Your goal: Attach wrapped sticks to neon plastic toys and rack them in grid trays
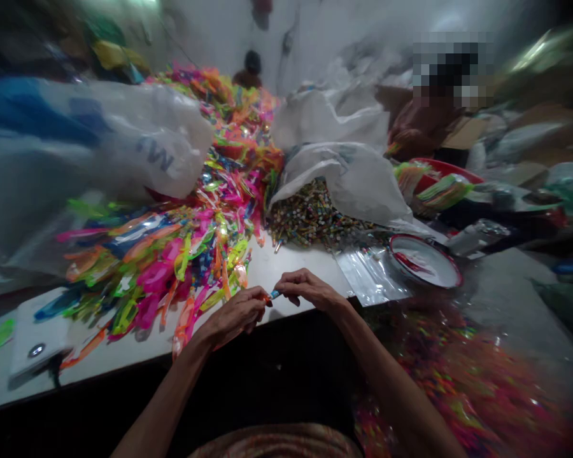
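Note:
My two hands meet over the table's front edge, fingertips almost touching. In my right hand [308, 287], closed in a pinch, is a small blue cylindrical piece [275, 294]. The fingers of my left hand [241, 313] are closed around a small orange-red piece [268, 301], mostly hidden, which touches or nearly touches the blue one. Left of my hands lies a big heap of bright translucent plastic pieces [157, 270] in pink, orange, yellow and green. Beyond my right hand, small multicoloured cylindrical pieces [310, 213] spill from a white sack [363, 184].
Clear plastic bags [370, 273] and a red-rimmed white dish [427, 275] with small red pieces lie to the right. A white device [38, 340] with a cable stands front left. Bulging sacks [148, 137] flank the heap. Another person [424, 124] is at back right.

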{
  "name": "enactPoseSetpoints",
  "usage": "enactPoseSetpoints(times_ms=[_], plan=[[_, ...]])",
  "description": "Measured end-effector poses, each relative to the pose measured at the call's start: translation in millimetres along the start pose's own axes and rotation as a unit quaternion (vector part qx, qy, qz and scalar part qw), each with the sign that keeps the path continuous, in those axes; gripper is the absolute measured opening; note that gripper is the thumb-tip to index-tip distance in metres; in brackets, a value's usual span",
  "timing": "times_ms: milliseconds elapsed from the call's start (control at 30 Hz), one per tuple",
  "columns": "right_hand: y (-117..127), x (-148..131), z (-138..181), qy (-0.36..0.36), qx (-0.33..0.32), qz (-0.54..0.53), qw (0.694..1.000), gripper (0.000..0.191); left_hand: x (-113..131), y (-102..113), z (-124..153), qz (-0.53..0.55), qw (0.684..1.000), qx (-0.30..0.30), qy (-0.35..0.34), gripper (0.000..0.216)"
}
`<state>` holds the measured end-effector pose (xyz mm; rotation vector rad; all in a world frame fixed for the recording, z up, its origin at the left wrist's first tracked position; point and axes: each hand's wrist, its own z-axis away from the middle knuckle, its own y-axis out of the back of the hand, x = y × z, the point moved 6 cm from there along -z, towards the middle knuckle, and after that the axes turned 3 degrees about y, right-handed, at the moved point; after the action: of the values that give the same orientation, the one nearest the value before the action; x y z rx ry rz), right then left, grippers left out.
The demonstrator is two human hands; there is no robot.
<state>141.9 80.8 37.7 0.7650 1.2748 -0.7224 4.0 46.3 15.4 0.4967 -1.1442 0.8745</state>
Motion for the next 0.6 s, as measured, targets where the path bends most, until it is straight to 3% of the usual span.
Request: enactPoseSetpoints(times_ms=[333, 600], plan=[[-1, 6, -6, 0.016, -0.015, -0.019, 1.000, 0.033, 5, 0, -4, 0.001, 1.000, -0.005, 0.011, 0.007], [-7, -1, -9, 0.009, -0.004, 0.029, 1.000, 0.028, 4, 10, -12, -0.126, 0.992, 0.003, -0.012, 0.038]])
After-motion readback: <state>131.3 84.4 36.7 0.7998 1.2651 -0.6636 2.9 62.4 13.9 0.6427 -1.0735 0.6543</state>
